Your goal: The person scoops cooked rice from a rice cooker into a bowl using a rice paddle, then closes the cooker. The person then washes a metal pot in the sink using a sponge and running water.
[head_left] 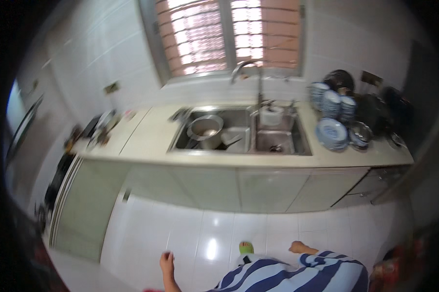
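Note:
My left hand [167,263] hangs over the tiled floor at the lower left, its fingers curled in loosely; I see nothing in it. On the other side my right hand [300,247] hangs in front of a blue and white striped sleeve, fingers folded in, also with nothing visible in it. Both hands are apart from the counter [146,141]. A double-bowl steel sink [251,131] is set into that counter. In its left bowl a metal pot [212,141] stands beside a light-coloured item that is too blurred to name.
Stacked blue-and-white bowls [331,104] and plates [332,134] stand right of the sink, next to a metal bowl [360,134]. A curved faucet [259,85] rises behind the sink. Cabinet doors [205,187] line the counter's front. A green slipper [246,247] shows on the floor.

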A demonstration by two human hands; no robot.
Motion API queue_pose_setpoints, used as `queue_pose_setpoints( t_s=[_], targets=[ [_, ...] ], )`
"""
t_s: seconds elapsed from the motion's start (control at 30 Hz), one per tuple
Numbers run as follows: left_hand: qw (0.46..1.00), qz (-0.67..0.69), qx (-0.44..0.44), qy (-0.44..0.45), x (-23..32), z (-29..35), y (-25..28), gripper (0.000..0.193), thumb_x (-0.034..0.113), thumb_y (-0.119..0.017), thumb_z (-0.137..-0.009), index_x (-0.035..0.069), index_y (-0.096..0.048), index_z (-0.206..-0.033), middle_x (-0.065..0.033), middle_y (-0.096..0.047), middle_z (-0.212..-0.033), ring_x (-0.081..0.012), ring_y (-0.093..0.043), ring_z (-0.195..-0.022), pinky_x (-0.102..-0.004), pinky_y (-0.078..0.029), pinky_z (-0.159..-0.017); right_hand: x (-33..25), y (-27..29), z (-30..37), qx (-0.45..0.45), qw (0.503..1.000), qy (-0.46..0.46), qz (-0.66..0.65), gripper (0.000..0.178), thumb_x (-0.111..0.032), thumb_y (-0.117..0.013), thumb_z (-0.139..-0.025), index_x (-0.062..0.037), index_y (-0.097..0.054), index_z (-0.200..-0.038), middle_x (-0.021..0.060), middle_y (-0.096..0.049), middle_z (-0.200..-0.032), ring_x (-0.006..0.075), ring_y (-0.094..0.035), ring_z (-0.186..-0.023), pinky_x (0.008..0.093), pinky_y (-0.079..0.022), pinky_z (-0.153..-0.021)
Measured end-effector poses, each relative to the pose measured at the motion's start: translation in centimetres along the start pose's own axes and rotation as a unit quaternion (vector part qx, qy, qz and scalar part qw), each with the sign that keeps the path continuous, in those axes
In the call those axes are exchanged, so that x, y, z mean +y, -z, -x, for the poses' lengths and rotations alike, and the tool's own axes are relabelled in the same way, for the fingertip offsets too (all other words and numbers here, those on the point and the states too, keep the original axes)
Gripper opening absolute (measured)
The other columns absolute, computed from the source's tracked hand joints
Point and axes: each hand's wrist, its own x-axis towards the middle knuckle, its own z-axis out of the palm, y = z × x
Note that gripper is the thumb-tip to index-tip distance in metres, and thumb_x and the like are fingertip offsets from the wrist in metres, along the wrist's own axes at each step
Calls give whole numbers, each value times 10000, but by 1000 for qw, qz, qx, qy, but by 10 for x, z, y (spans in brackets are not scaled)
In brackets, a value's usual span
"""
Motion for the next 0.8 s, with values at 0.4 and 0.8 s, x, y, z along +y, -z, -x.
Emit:
queue_pose_setpoints(
  t_s=[0.4, 0.8],
  targets=[
    [895, -221, -253, 293, -104, -13, -12, 229, 271, -641, -741, 58, -636, -824, -106, -637, -834, -244, -594, -780, -368, -464, -684, -205, 124, -122, 159, 957, 176, -166, 268, -284, -547, -787, -30, -611, -848, 199, -621, -843, 348, -600, -811, 447, -468, -706],
    [980, -6, 22, 197, -13, -142, 18, 282, 290, -597, -768, 19, -627, -842, -121, -644, -673, -202, -634, -588, -322, -503, -582, -191, 62, -158, -40, 998, 14, -35, 307, -316, -538, -771, -38, -656, -826, 129, -645, -843, 269, -621, -784, 378, -485, -700]
  ],
)
